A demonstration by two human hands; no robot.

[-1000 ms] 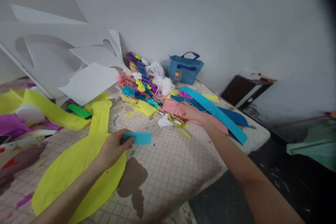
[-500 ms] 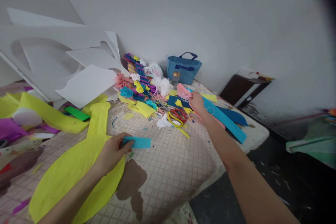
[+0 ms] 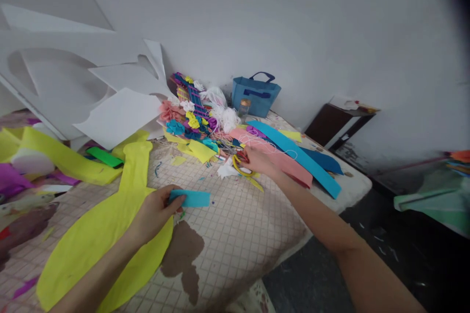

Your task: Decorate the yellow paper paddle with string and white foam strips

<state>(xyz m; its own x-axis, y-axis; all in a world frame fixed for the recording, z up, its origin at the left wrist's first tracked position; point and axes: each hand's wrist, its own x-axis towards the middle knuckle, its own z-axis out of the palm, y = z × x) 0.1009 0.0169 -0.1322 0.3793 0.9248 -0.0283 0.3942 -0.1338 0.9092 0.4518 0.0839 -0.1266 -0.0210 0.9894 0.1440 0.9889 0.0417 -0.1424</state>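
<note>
My left hand [image 3: 159, 210] pinches a short folded blue paper strip [image 3: 196, 198] above the neck end of a yellow guitar-like shape [image 3: 91, 249]. Farther right, my right hand [image 3: 253, 160] is at the red-handled scissors [image 3: 240, 155], its fingers bent at the handles; whether they grip is unclear. Yellow-handled scissors [image 3: 238, 168] lie just beside it, partly over white scraps [image 3: 225, 169]. Behind the right hand is a pink paper strip [image 3: 290, 167] with white string on it, next to a long blue strip [image 3: 312, 164].
Paper flowers [image 3: 176, 127], white string [image 3: 225, 118] and a jar [image 3: 244, 107] crowd the back of the table near a blue bag [image 3: 255, 95]. White board pieces [image 3: 119, 117] lean at the left. The table edge [image 3: 362, 183] drops to a dark floor at right.
My right hand has let go of the pink strip and string and moved left and nearer, to the scissors. The pink strip now lies flat. My left hand still holds the blue strip.
</note>
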